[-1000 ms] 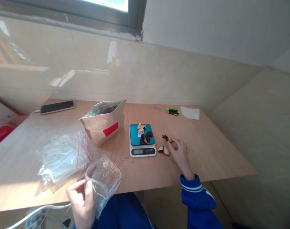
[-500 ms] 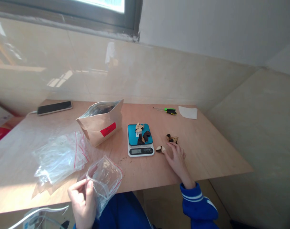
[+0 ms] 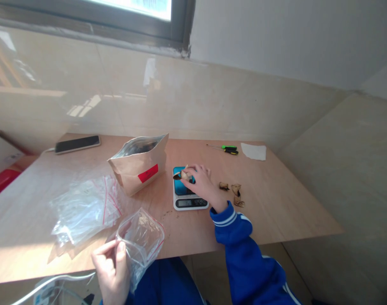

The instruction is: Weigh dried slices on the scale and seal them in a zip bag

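Over the blue platform of the kitchen scale, the right hand reaches in from the near right, its fingertips closed in a pinch on a pale and dark dried piece that sits at the platform's far left corner; whether the piece is lifted clear of the platform or resting on it cannot be told from this angle. That arm, in a blue sleeve with white stripes at the cuff, stretches forward and to the left across the table edge, wrist level with the scale's display, whose digits are too small to read. Just right of the hand, three more dried pieces lie loose on the wooden table, apart from the scale. Down at the near edge, the left hand holds up a clear zip bag with a red seal line, thumb and fingers pinched on its mouth, the bag held open toward the table. Left of the scale stands an open brown paper pouch with a red label whose print is illegible. Beyond the left hand lies a heap of clear zip bags. Farther back are a phone, a green-handled screwdriver and a white paper scrap.
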Demonstrator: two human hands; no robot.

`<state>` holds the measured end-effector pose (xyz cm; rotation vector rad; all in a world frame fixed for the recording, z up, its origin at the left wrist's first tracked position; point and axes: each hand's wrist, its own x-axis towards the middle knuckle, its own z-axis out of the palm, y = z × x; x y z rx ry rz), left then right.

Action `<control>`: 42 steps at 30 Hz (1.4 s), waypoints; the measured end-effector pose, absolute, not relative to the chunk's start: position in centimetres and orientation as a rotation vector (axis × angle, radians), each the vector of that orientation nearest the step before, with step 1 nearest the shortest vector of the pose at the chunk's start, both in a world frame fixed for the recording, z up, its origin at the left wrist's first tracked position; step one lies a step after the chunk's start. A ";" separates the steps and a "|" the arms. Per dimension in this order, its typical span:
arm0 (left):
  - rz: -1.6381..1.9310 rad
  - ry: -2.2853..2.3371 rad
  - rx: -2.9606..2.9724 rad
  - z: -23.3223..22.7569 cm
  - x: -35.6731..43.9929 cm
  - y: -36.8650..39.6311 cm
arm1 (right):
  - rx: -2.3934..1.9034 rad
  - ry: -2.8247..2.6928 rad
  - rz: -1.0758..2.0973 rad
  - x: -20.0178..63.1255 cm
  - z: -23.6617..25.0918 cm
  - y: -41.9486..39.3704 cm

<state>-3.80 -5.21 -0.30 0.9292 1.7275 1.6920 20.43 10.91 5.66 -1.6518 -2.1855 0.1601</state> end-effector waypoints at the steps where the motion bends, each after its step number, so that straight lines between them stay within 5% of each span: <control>1: 1.695 1.739 0.932 -0.2 -3.9 -5.3 | -1.672 -2.272 0.181 19.4 5.8 11.7; 11: 1.771 1.821 0.860 -2.2 -6.1 -5.0 | -1.593 -2.017 0.210 23.7 6.0 7.9; 21: 1.645 1.771 0.907 -1.3 -3.8 -5.0 | -1.689 -1.138 0.394 31.0 -5.2 0.0; 42: 1.646 1.758 0.874 -0.6 -3.4 -4.7 | -1.711 -1.254 0.336 30.6 -4.7 0.2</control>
